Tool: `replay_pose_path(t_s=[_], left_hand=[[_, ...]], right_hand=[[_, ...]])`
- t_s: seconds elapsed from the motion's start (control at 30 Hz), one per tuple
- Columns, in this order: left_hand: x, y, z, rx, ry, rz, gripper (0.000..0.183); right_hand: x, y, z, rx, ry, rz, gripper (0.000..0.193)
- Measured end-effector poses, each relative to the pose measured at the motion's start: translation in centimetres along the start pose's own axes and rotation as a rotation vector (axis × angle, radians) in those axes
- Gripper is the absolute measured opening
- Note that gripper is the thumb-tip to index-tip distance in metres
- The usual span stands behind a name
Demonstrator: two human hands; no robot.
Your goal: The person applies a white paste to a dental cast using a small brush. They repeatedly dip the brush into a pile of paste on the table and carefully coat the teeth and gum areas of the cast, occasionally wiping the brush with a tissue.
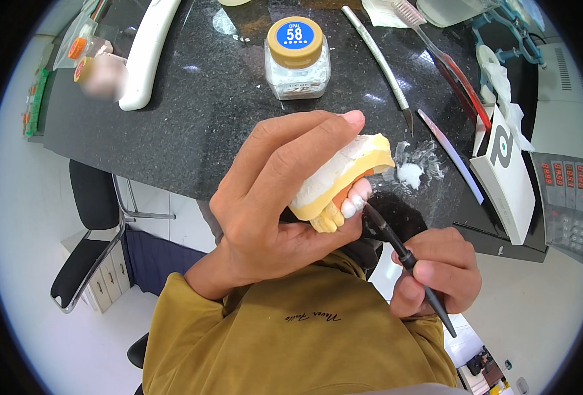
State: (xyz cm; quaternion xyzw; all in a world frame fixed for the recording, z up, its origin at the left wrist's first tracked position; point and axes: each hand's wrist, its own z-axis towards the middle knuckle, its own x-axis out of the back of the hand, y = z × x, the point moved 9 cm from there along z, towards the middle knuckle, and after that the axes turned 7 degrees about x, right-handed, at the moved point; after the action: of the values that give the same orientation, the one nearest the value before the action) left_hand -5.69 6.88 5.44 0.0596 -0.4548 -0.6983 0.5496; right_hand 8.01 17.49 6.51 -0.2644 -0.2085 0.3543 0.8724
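My left hand (258, 191) is closed around a dental model (360, 159) of yellow and white plaster, tilted over the bench's near edge. Yellow plaster teeth (328, 219) show on its lower side, beside white and pinkish teeth (355, 199) set against an orange-brown part. In my right hand (439, 273) is a thin black brush (397, 245), pinched between thumb and fingers. Its dark tip meets or nearly meets the white teeth; I cannot tell whether they touch. Just beyond the model, a smear of white paste (410, 174) lies on the dark bench.
A gold-lidded glass jar (298, 66) of white powder stands beyond my left hand. Right of it lie a silver-handled brush (380, 62), a purple-white strip (451, 156) and a red-handled toothbrush (459, 82). A white tissue box (505, 171) and a device with red digits (564, 197) sit far right.
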Motion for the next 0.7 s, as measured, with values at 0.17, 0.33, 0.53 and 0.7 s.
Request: replay_pose_path(t_s=[0.17,0.33,0.53,0.7], left_hand=[[-0.06,-0.06,-0.03,0.009,0.001,-0.015,0.043],[-0.14,-0.12,-0.10,0.014,-0.011,-0.015,0.044],[-0.20,-0.16,-0.09,0.023,-0.021,-0.023,0.046],[-0.18,-0.27,-0.14,0.023,-0.021,-0.020,0.048]], right_hand=[[-0.31,0.07,0.16,-0.007,-0.012,-0.005,0.021],[-0.17,0.03,0.04,-0.011,-0.010,0.002,0.020],[-0.13,-0.04,0.01,0.024,0.014,0.011,0.020],[-0.42,-0.16,0.24,0.044,-0.035,0.006,0.021]])
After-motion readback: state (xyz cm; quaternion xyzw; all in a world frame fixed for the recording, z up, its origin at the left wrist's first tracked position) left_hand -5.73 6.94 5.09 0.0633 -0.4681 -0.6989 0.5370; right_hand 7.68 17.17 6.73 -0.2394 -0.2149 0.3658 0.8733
